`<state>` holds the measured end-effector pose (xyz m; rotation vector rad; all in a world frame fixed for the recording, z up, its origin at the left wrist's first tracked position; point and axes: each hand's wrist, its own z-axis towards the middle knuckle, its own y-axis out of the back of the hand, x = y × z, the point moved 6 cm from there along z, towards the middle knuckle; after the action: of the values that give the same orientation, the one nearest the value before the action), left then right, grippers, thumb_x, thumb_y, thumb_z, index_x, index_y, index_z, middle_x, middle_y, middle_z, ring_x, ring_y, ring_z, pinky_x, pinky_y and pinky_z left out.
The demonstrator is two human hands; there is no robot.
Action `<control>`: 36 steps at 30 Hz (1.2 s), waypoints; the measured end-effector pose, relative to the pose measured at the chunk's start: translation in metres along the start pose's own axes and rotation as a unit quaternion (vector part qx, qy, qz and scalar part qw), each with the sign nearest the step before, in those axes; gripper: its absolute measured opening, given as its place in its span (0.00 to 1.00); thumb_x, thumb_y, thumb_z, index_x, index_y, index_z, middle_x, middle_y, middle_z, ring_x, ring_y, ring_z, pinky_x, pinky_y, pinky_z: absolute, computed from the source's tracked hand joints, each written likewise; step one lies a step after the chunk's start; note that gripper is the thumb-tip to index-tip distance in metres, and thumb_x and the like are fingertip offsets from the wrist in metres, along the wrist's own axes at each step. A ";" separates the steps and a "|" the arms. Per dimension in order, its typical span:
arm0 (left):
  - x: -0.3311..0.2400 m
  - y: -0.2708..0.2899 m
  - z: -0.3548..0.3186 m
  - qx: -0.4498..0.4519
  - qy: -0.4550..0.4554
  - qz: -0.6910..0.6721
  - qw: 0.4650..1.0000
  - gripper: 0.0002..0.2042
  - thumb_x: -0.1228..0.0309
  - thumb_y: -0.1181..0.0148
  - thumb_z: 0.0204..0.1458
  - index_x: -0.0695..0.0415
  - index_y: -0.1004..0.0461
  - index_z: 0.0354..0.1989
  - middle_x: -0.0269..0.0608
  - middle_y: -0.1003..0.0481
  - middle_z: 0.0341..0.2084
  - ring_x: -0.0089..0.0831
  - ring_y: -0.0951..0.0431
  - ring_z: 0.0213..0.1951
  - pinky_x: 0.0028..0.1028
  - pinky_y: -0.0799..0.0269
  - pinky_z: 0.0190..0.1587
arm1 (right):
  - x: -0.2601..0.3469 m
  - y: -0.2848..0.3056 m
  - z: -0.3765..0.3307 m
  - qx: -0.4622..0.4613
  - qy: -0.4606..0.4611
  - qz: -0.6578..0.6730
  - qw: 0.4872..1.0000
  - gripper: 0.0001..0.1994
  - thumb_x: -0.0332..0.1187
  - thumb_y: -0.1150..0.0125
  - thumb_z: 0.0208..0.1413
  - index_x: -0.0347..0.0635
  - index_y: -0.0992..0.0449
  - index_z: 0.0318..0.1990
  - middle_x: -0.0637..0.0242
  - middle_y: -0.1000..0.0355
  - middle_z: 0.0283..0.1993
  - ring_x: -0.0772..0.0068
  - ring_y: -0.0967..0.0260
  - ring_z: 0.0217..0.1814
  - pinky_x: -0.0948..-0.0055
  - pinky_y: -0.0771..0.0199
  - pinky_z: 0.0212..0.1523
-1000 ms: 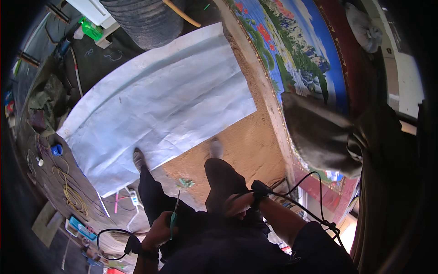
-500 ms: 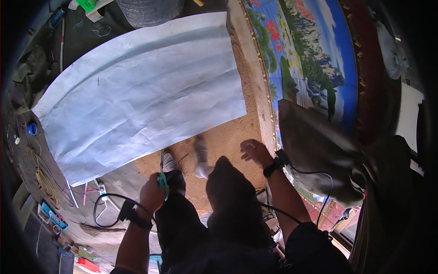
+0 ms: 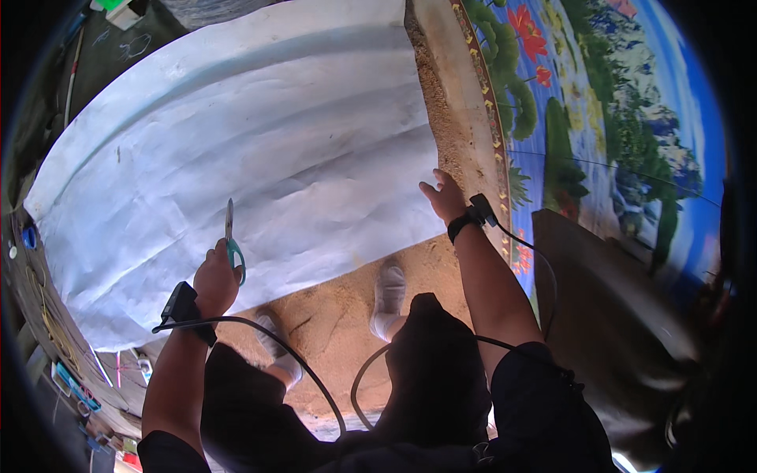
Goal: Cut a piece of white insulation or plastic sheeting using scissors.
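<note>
A large pale blue-white sheet (image 3: pixel 260 134) lies spread on the sandy floor (image 3: pixel 347 323) in front of me. My left hand (image 3: pixel 214 277) grips a pair of scissors (image 3: pixel 231 236) with green handles, blades pointing up over the sheet's near part. My right hand (image 3: pixel 443 197) reaches out with fingers spread, at the sheet's right corner, beside a raised sandy ledge (image 3: pixel 445 102). Whether it touches the sheet I cannot tell. Both wrists wear black bands with cables. My two white shoes (image 3: pixel 389 288) stand just below the sheet's near edge.
A colourful painted panel (image 3: pixel 599 134) with flowers and trees runs along the right. A dark brown object (image 3: pixel 615 315) sits at the lower right. Tools and clutter line a bench (image 3: pixel 47 331) at the left edge. A green object (image 3: pixel 110 6) lies at the far top left.
I have leaned forward toward the sheet. My left hand with the scissors rose from near my knee to over the sheet. My right hand stretched out to the sheet's right corner.
</note>
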<state>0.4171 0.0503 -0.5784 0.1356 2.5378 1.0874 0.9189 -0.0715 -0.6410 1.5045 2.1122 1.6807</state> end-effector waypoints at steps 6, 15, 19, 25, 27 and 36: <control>-0.001 -0.055 0.055 0.008 0.026 0.036 0.999 0.28 0.71 0.37 0.48 0.58 0.42 0.57 0.60 0.29 0.41 0.58 0.24 0.39 0.48 0.26 0.40 | -0.083 -0.022 0.090 -0.063 0.050 -0.019 0.997 0.39 0.47 0.34 0.49 0.28 0.40 0.63 0.39 0.38 0.63 0.45 0.40 0.66 0.57 0.40 0.66; -0.025 -0.105 0.074 0.047 -0.013 0.009 0.999 0.32 0.67 0.31 0.45 0.67 0.42 0.54 0.63 0.29 0.41 0.59 0.22 0.40 0.46 0.25 0.42 | -0.085 -0.010 0.110 -0.077 -0.061 -0.014 0.995 0.31 0.45 0.32 0.48 0.29 0.29 0.54 0.43 0.26 0.50 0.50 0.27 0.54 0.60 0.28 0.54; -0.043 -0.089 0.089 0.052 0.002 0.067 0.996 0.27 0.66 0.31 0.45 0.66 0.38 0.49 0.61 0.30 0.44 0.56 0.23 0.44 0.43 0.24 0.43 | -0.041 0.020 0.101 -0.023 0.000 0.066 0.998 0.21 0.42 0.35 0.48 0.38 0.23 0.46 0.55 0.23 0.32 0.58 0.24 0.34 0.61 0.27 0.37; -0.097 -0.071 0.103 -0.112 -0.058 0.069 0.990 0.38 0.61 0.32 0.46 0.58 0.42 0.66 0.62 0.45 0.62 0.60 0.43 0.64 0.49 0.34 0.57 | 0.009 0.052 0.087 -0.047 0.102 -0.052 0.992 0.17 0.34 0.43 0.48 0.40 0.24 0.47 0.53 0.23 0.37 0.52 0.25 0.41 0.60 0.27 0.43; -0.111 -0.079 0.107 -0.113 -0.061 0.053 0.990 0.40 0.61 0.31 0.45 0.55 0.43 0.66 0.62 0.47 0.64 0.61 0.45 0.65 0.48 0.38 0.61 | 0.015 0.068 0.081 -0.101 0.130 -0.050 0.985 0.18 0.34 0.44 0.48 0.40 0.24 0.48 0.51 0.24 0.41 0.51 0.26 0.45 0.61 0.27 0.47; -0.173 -0.091 0.127 -0.045 -0.078 0.005 0.996 0.42 0.56 0.33 0.47 0.51 0.49 0.70 0.66 0.53 0.67 0.69 0.53 0.67 0.50 0.45 0.66 | 0.019 0.148 0.056 -0.156 0.185 0.119 0.963 0.18 0.24 0.45 0.52 0.32 0.26 0.53 0.56 0.25 0.54 0.69 0.30 0.58 0.72 0.34 0.58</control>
<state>0.6301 0.0336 -0.6715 0.2006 2.3480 1.1471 1.0347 -0.0278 -0.5412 1.4871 1.7357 2.4129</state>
